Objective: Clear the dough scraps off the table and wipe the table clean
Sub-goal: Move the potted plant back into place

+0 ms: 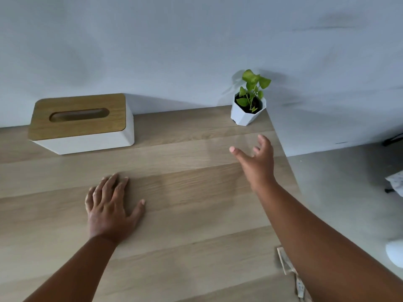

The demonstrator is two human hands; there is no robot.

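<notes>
While left hand (111,205) rests flat, table (185,225)

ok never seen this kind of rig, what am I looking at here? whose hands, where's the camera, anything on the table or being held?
No machine here: a person's two bare hands, filmed by one wide-angle camera on their head, looking forward and down. The left hand lies flat, fingers spread, on the wooden table. The right hand is reaching toward the back right corner, fingers open, holding nothing. At the back stand a tissue box with a wooden lid and a small potted plant in a white pot. Something papery shows partly under the right forearm; I cannot tell what it is. No dough scraps are visible.
</notes>
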